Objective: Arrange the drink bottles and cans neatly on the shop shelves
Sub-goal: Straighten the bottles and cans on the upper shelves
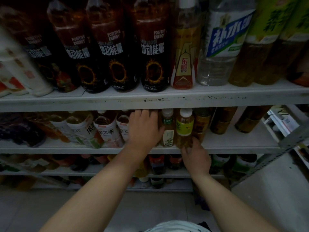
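On the second shelf [234,146] my left hand [144,129] reaches in with its fingers curled over a bottle that the hand hides. Just right of it stands a tea bottle with a green and cream label [168,129]. My right hand [194,154] grips the base of a yellow-green labelled tea bottle [184,127] with a white cap, upright at the shelf's front edge. White-labelled fruit tea bottles [103,129] stand to the left of my left hand.
The top shelf [150,100] carries dark energy drink bottles [151,52], a gold bottle [184,54], a water bottle [220,41] and green tea bottles. Amber bottles [222,121] stand further right on the second shelf. Lower shelves hold more drinks. A metal upright [284,144] stands at right.
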`<move>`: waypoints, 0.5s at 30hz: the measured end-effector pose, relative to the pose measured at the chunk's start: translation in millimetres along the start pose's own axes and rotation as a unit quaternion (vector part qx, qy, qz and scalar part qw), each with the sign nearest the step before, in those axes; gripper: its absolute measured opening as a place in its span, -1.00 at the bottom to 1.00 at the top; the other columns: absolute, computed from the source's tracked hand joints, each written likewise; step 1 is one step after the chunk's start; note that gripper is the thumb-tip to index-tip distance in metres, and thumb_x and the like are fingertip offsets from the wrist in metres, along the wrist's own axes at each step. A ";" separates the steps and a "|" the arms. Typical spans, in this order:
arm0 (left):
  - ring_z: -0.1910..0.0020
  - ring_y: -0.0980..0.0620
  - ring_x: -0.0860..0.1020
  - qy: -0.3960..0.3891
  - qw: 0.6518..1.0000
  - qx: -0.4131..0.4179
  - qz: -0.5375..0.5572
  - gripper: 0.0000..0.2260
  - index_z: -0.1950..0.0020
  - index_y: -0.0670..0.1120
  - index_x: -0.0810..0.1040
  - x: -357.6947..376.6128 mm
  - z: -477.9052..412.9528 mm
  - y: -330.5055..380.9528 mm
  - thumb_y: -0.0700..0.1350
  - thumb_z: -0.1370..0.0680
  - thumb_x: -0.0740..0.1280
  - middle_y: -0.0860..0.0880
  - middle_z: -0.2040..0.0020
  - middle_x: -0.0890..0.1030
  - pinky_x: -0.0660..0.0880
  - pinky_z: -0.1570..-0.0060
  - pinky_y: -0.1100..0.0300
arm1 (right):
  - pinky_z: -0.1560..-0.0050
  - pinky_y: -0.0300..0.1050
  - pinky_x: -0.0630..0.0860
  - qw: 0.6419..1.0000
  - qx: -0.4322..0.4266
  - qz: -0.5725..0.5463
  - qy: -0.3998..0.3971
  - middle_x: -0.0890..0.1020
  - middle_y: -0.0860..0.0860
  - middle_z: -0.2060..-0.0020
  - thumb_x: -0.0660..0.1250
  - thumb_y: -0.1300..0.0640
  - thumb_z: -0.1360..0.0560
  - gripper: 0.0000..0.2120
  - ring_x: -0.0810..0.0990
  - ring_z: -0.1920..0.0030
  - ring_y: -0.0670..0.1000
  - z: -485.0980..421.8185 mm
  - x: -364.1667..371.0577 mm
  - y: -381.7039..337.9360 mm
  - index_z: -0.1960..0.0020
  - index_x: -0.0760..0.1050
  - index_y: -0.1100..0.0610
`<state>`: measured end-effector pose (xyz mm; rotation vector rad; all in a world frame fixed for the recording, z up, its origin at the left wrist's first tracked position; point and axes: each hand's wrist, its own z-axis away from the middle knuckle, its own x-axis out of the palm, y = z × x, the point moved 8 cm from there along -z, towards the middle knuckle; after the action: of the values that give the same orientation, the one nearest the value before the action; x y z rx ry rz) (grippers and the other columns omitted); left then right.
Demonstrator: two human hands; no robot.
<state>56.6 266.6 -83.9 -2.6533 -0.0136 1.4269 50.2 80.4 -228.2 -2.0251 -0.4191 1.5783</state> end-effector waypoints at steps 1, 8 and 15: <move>0.13 -0.16 0.52 0.010 1.000 0.002 0.007 -0.52 -0.04 -0.12 0.56 1.0 -1.5 1.2 0.20 -0.30 0.46 -0.13 0.15 0.57 0.42 0.12 0.04 | 0.27 -0.17 0.37 0.999 0.013 -0.031 0.012 0.62 0.01 0.07 0.28 -0.17 -0.48 -0.60 0.60 0.12 0.06 0.8 -7.6 -2.6 -0.22 0.42 0.02; 0.00 -0.16 0.59 -0.018 0.998 -0.033 0.059 -0.47 -0.09 -0.09 0.58 18.3 -19.9 9.8 0.28 -0.33 0.42 -0.11 0.05 0.65 0.45 -0.06 -0.05 | 0.09 -0.13 0.41 0.990 -0.002 -0.102 0.099 0.47 -0.05 -0.08 0.30 -0.44 -0.28 -0.33 0.50 -0.02 -0.04 -38.8 -74.2 -58.0 -0.20 0.34 -0.03; -0.05 -0.21 0.56 -0.099 0.969 -0.092 0.209 -0.61 -0.15 -0.12 0.58 37.1 -29.5 4.3 0.13 -0.47 0.38 -0.17 -0.01 0.63 0.44 -0.14 -0.09 | 0.07 -0.10 0.47 0.995 -0.019 -0.095 -0.002 0.60 0.04 -0.03 0.41 -0.15 -0.39 -0.58 0.56 -0.07 0.09 -66.0 -70.7 -79.1 -0.14 0.51 0.06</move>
<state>101.4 261.7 -99.2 -2.7602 0.4401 1.8972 100.9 91.5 -114.5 -1.9472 -0.6295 1.4682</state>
